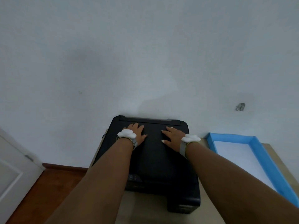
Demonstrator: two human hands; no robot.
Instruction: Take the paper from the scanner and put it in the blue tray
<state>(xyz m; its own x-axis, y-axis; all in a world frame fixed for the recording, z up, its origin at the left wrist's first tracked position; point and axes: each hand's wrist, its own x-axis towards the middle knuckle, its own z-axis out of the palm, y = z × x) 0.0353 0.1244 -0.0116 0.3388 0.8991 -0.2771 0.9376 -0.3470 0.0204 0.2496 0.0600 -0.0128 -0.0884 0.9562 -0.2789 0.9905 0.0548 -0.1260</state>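
Note:
A black scanner [153, 159] sits on a beige table against the wall, its lid down flat. My left hand [137, 132] lies palm down on the far left of the lid, fingers spread. My right hand [171, 135] rests palm down on the far right of the lid, fingers apart too. Neither hand holds anything. No paper shows on the scanner; whatever is under the lid is hidden. The blue tray [258, 151] stands to the right of the scanner, with a white sheet or white bottom inside it.
The beige table [145, 206] carries both scanner and tray. A pale wall [145, 62] rises directly behind them. At the left are a white door [14, 175] and a reddish-brown floor [53, 183].

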